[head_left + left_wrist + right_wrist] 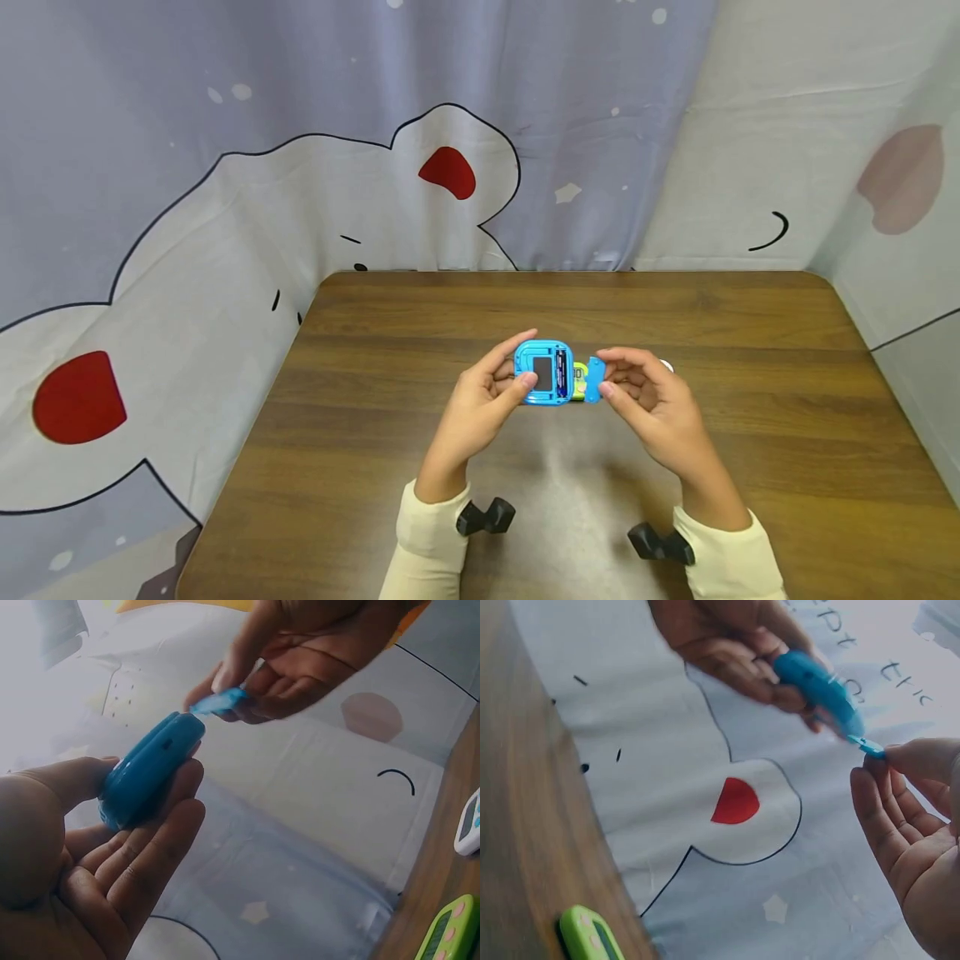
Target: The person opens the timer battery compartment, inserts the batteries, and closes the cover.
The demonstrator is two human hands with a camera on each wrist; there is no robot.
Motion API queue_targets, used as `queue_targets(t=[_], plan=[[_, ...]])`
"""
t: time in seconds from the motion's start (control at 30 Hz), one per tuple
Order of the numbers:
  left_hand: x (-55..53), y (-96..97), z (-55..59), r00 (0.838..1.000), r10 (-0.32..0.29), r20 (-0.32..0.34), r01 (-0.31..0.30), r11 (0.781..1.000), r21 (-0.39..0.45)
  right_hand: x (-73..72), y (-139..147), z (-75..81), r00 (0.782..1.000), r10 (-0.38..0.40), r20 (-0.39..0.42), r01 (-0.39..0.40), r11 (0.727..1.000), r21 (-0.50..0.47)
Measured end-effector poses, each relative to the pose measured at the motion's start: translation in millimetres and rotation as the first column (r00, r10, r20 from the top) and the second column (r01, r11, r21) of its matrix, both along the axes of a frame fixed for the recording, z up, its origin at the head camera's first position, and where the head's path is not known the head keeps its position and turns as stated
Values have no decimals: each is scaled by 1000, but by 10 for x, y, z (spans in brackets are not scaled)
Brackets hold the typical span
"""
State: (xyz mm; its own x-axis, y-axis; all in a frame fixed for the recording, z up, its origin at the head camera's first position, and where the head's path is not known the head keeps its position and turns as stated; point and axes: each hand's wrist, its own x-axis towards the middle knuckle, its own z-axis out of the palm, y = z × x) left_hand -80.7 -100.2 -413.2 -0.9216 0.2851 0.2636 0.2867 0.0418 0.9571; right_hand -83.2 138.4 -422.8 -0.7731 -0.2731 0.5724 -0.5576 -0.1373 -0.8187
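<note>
A blue digital timer (543, 392) is gripped in my left hand (480, 404), its back facing up with a dark battery (561, 372) in the uncovered slot. Between the thumb and fingers of my right hand (660, 408) is a small blue battery cover (595, 380), just right of the timer. The left wrist view shows the cover (219, 701) close to the end of the timer (150, 772). Seen from the right wrist, the cover (867, 745) is near or touching the timer's edge; I cannot tell which.
A green timer (579, 381) lies on the wooden table (360, 433), partly hidden behind the cover. Farther right sits a white timer (469, 825), mostly hidden by the right hand in the head view. A patterned curtain (585, 167) hangs behind the table.
</note>
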Motion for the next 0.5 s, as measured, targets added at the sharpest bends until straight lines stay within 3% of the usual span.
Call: queue_targets(t=[0.13, 0.23, 0.5], plan=[[49, 54, 82, 1000, -7, 1, 7, 998, -58, 13, -7, 24, 995, 100, -16, -101, 987, -123], [101, 93, 171, 1000, -22, 1, 22, 997, -75, 16, -24, 30, 991, 136, -6, -135, 979, -152], [148, 142, 262, 999, -36, -18, 35, 997, -65, 33, -65, 20, 999, 33, 28, -30, 996, -86]])
